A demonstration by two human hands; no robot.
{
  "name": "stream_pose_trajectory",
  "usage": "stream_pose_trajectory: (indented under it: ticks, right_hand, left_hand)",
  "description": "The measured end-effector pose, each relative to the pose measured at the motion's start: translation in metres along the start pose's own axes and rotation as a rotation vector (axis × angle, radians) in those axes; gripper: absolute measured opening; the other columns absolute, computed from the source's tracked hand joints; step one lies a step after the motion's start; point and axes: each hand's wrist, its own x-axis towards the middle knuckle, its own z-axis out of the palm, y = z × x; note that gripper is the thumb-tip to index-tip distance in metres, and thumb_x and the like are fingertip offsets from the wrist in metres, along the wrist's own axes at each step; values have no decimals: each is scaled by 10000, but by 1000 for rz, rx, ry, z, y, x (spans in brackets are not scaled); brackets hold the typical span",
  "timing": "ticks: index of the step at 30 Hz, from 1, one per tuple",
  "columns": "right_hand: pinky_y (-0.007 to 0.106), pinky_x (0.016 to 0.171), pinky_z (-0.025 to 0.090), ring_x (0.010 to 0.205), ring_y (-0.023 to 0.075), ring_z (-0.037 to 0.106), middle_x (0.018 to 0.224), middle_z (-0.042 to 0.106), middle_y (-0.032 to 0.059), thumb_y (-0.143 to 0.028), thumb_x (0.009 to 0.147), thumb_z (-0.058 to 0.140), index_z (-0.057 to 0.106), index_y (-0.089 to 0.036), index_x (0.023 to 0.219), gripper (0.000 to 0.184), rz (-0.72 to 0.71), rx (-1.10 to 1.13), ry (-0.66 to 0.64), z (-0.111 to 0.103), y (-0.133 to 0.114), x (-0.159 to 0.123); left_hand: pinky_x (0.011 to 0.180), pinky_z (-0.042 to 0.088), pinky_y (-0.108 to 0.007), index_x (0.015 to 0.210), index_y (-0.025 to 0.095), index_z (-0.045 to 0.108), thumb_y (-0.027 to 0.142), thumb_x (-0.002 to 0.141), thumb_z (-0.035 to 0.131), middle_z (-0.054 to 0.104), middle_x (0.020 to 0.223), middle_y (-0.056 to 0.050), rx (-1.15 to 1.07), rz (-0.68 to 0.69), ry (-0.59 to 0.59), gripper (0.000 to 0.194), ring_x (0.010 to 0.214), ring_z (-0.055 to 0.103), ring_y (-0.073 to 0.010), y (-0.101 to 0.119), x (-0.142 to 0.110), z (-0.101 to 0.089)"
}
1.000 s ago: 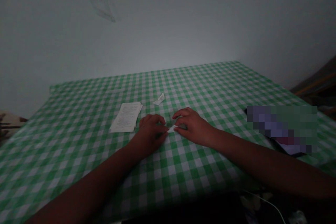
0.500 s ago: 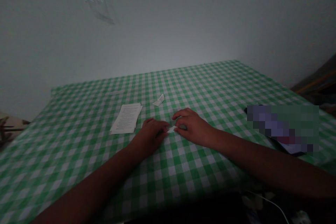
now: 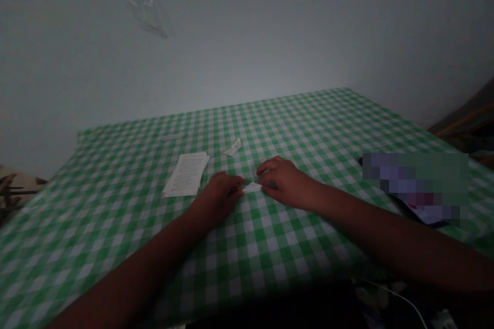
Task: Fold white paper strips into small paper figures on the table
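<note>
Small white folded paper [image 3: 252,187] between both hands' fingers [image 3: 238,188]

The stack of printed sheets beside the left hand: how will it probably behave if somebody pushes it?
The stack of sheets looks thin and flat, so it would probably slide rather than tip. Its edges are uneven, so the sheets seem loose and may fan apart.

Left grip [image 3: 222,195] low, back up, fingers curled, thumb tip near index tip. Right grip [image 3: 285,182] just beside it, fingertips facing left grip, fingers arched, thumb below index. Left forearm [image 3: 154,252] slants in from behind left grip, right forearm [image 3: 370,229] from behind right grip. Both wrists nearly straight
</note>
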Motion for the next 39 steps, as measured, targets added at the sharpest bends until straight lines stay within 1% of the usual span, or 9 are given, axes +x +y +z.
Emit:
stream_pose_trajectory:
  ticks: [4,8,14,18,21,25,30,35,39]
  right_hand:
    - [447,893,449,1007,254,577,1092,693,59,-120,844,633,739,-219,894,153,17,-32,-43,-8,0,0]
    - [437,905,445,997,242,579,1052,684,65,-137,884,596,725,-214,882,150,31,-11,-54,-11,-1,0]
    - [426,901,441,993,238,562,1045,655,78,-164,919,565,721,-209,962,169,32,-14,-37,-1,3,0]
    - [416,893,437,1000,241,547,1034,643,77,-189,889,619,702,-207,980,125,64,-5,34,2,3,0]
    - [386,866,442,941,220,555,951,637,61,-146,864,610,657,-193,943,103,65,28,85,0,-1,0]
    - [316,779,452,834,174,565,878,620,41,-78,849,550,603,-189,882,128,48,120,92,0,-9,-1]
    - [318,788,454,861,183,566,878,607,41,-89,835,587,570,-190,855,105,55,95,83,2,-13,-3]
    - [304,748,453,831,174,541,886,557,51,-82,887,520,528,-186,804,134,70,41,122,1,-16,-3]
    - [310,742,441,806,179,536,830,563,46,-75,893,508,515,-187,775,163,66,31,84,3,-16,-2]
  left_hand:
    - [976,470,-473,1059,201,650,192,895,552,714,955,-49,32,14,5,192,954,646,-236,-3,1,-3]
    - [966,453,-472,1031,212,660,192,883,566,720,929,-33,46,30,-9,177,930,642,-230,-2,2,-5]
    - [989,411,-473,1015,221,660,183,909,529,716,923,-23,63,50,-8,173,922,636,-219,1,2,-6]
    - [988,406,-483,1012,223,660,182,893,557,713,909,-21,66,37,-11,163,921,634,-223,0,2,-4]
    - [984,410,-484,1004,228,659,193,889,565,714,919,-19,61,27,3,152,919,637,-223,-1,1,-4]
    - [1001,405,-489,995,225,654,206,881,575,720,933,-19,56,6,21,140,924,643,-224,-1,0,-3]
    - [1008,412,-481,1002,214,659,227,880,576,721,935,-26,36,-13,16,149,925,647,-223,0,1,-4]
    - [1001,413,-462,1006,219,664,206,883,580,715,922,-16,57,-47,-18,150,919,639,-214,3,1,-6]
    - [1000,407,-456,1004,200,665,194,882,600,713,927,-20,45,-30,-11,139,920,635,-212,2,1,-5]
